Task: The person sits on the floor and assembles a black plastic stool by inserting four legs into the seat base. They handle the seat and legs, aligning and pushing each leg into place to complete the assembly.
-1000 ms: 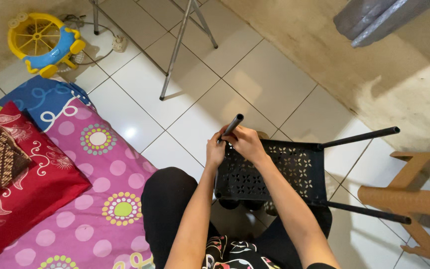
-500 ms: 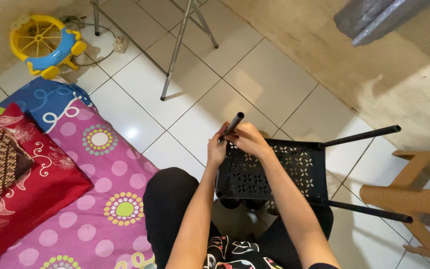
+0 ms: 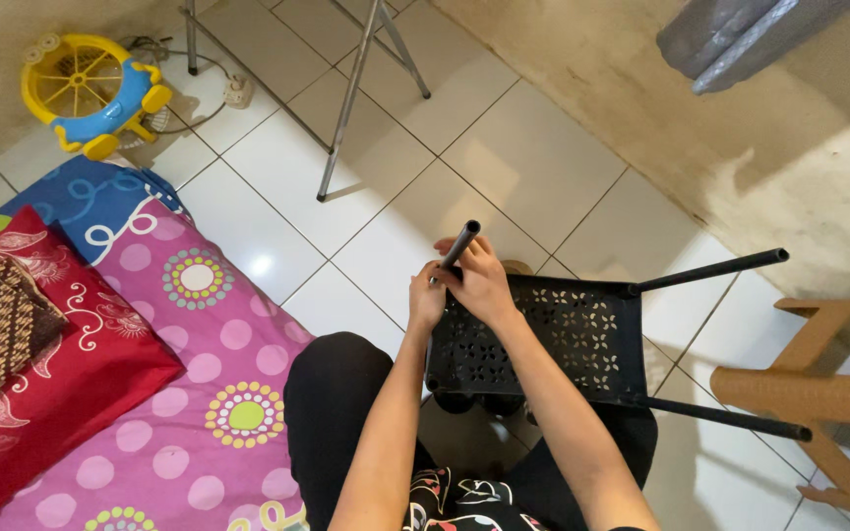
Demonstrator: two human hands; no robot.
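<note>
A black plastic stool [image 3: 553,339] with a perforated flower-pattern seat lies on its side across my lap. Two of its legs stick out to the right. A third black leg [image 3: 460,243] points up and away at the seat's near-left corner. My right hand [image 3: 479,278] is wrapped around the base of that leg. My left hand [image 3: 426,299] presses against the same corner from the left, fingers curled on the seat's edge and the leg's base.
A pink spotted mattress [image 3: 150,393] with a red pillow [image 3: 41,374] lies at the left on white floor tiles. A yellow and blue toy [image 3: 91,93] sits far left. Metal stand legs [image 3: 346,98] rise ahead. A wooden stool [image 3: 819,393] stands right.
Both hands stay on the leg at the seat's corner. The right hand has shifted slightly on the leg's base; the stool has hardly moved.
</note>
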